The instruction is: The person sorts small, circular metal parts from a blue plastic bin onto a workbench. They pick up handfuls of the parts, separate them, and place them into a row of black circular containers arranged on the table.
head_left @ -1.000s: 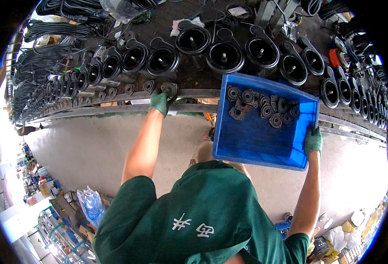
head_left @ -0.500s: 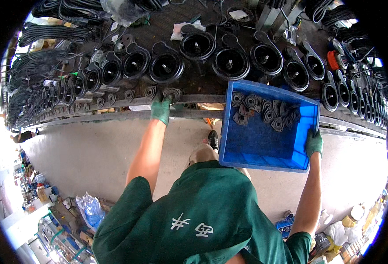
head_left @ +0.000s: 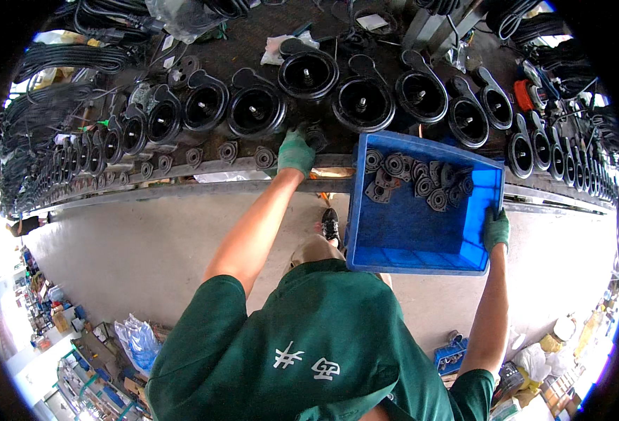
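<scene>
Upper centre of the frame: the left hand (head_left: 296,153), gloved in green, reaches to the bench edge (head_left: 334,160); a dark flanged part (head_left: 315,136) lies against its fingertips, on their upper-right side. Whether the fingers pinch this part cannot be told, since shadow hides the contact. Right of centre: the right hand (head_left: 496,230), also gloved, is closed on the right wall of a blue bin (head_left: 411,235), tilted toward the viewer. Similar flanged parts (head_left: 436,199) cluster in the bin's upper portion, some overlapping. Left of the left hand: a further flanged piece (head_left: 264,158) rests near the bench edge.
</scene>
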`<state>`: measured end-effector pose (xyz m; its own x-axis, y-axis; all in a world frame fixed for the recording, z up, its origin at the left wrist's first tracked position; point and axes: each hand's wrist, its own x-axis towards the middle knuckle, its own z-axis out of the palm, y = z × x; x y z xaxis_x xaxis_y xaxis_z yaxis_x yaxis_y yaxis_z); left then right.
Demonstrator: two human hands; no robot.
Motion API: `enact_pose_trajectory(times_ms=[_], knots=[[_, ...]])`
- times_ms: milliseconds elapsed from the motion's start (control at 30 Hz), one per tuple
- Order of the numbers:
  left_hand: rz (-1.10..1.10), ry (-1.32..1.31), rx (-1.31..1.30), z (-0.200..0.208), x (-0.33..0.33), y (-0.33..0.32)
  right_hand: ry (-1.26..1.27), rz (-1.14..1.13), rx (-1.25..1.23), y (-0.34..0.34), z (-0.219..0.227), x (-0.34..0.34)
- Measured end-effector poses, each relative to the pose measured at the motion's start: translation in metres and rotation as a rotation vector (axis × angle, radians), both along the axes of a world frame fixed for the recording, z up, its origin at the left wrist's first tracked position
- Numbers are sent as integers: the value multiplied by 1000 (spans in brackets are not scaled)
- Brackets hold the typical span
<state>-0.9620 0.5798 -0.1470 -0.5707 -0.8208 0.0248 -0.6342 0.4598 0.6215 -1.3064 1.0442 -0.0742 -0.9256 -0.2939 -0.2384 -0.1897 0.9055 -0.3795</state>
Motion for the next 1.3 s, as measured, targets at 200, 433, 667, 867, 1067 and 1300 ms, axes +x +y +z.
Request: enact_pose_trajectory(times_ms=[200,433,667,867,1067,1300], knots=[[14,130,-29,33,3,16,52,31,27,4,-5,-1],[-152,347,-24,-6,4,27,-86,-40,-55,-20,15,10],[-393,113,27,5,-33,44,160,325,-71,91,-54,-62],[-383,-137,-158,14,-8,44,58,36,-27,85,-32,-59],[-335,160,274,78,-10,96,-21,75,212,19,17,-30],[-365,45,138,97,-45,186,-79,64,50,39,29,-29]])
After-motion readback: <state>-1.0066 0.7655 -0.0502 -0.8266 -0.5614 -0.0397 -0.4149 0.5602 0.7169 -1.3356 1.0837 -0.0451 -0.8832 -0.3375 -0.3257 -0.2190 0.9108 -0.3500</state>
